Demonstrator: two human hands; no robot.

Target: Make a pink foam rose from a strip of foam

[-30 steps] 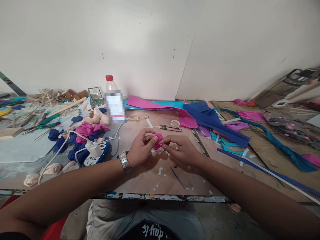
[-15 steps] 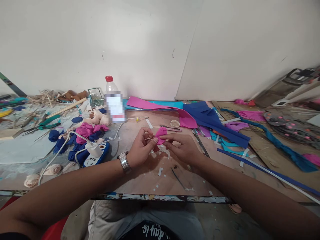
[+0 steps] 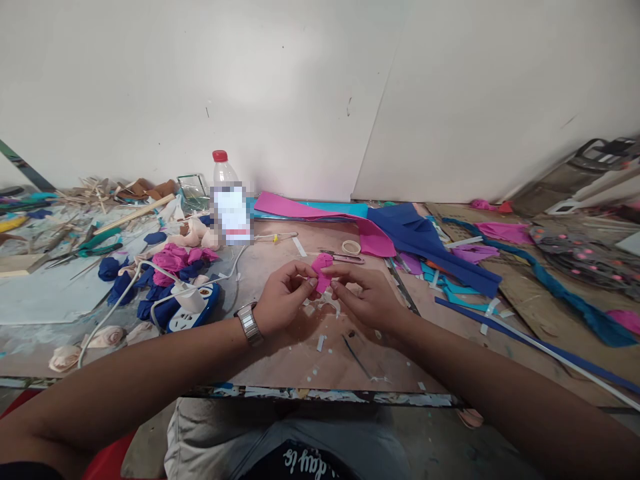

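Between my two hands, over the middle of the table, is a small folded piece of pink crepe paper (image 3: 323, 270). My left hand (image 3: 284, 297) pinches its left edge between thumb and fingers. From the other side, my right hand (image 3: 367, 293) grips its right edge with thumb and forefinger. The fingers partly cover the piece. Just beyond it lie a roll of tape (image 3: 351, 247) and a pair of tweezers (image 3: 345, 258). Behind those stretches a long pink strip (image 3: 320, 212), with a dark blue sheet (image 3: 420, 240) to its right.
To the left, a white power strip (image 3: 193, 310) with a cable sits beside pink and blue crumpled paper flowers (image 3: 173, 263). A red-capped bottle (image 3: 224, 170) and a lit phone (image 3: 233, 213) stand behind. Pliers (image 3: 103, 241) lie farther left; a teal strip (image 3: 545, 273) crosses cardboard at right.
The pink piece has turned slightly and looks narrower and longer, its lower end now showing between my hands. My left fingers have closed in nearer to it. Both hands keep their hold.
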